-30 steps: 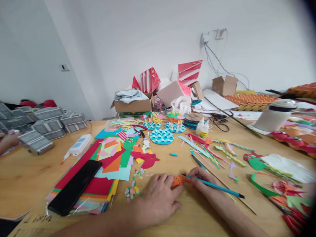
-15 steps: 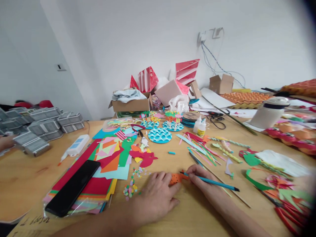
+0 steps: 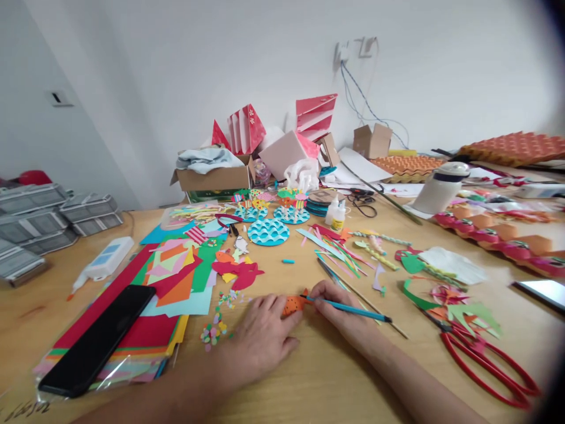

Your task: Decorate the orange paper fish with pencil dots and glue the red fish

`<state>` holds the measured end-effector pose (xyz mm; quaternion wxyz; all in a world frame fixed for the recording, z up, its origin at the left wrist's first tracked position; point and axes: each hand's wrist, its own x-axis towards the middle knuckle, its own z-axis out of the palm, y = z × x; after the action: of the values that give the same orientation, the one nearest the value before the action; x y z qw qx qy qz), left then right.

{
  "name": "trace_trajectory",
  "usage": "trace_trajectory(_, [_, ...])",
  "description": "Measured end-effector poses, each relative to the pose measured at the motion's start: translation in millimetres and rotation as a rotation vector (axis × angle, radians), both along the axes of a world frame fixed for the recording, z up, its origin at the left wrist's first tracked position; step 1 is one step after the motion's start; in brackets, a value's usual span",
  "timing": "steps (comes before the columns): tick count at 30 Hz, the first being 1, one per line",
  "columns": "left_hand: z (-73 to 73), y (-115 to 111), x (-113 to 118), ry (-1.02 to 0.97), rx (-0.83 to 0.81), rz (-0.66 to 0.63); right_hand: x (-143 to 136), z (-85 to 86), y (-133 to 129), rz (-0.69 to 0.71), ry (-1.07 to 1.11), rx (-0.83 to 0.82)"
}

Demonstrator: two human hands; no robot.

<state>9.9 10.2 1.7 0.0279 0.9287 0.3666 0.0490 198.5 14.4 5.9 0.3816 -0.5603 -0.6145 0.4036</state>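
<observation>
My left hand (image 3: 265,333) rests on the table and holds down a small orange paper fish (image 3: 292,305) with black dots, its fingertips and thumb at the fish's edges. A slim blue pen (image 3: 353,309) is pinched in my right hand (image 3: 333,306). Its dark tip touches, or nearly touches, the right end of the fish, by the tail. Part of the fish is covered by my left fingers. Just left of that hand lie scattered small paper dots (image 3: 214,331). Red paper cut-outs (image 3: 241,272) are beyond it.
A black phone (image 3: 99,338) lies on stacked coloured paper (image 3: 168,327) at left. Red-handled scissors (image 3: 485,365) and paper scraps are at right. Beyond my hands are a blue wavy disc (image 3: 268,232), glue bottles (image 3: 338,215), paper strips (image 3: 339,247) and a thin stick (image 3: 384,315).
The view has turned to the right, so everything sits further left and more of the scissors shows. Both hands keep their places at the orange fish, and the pen tip stays near its tail.
</observation>
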Motion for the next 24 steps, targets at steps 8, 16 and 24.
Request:
trace_trajectory(8, [5.3, 9, -6, -0.066, -0.142, 0.023, 2, -9.1, 3, 0.013, 0.201, -0.009])
trace_trajectory(16, [20.3, 25, -14, -0.275, -0.399, 0.121, 11, -12.7, 5, -0.105, 0.741, -0.117])
trace_trajectory(24, [15.0, 38, -19, -0.75, -0.375, 0.245, 31, 2.0, 10, -0.172, 0.924, -0.07])
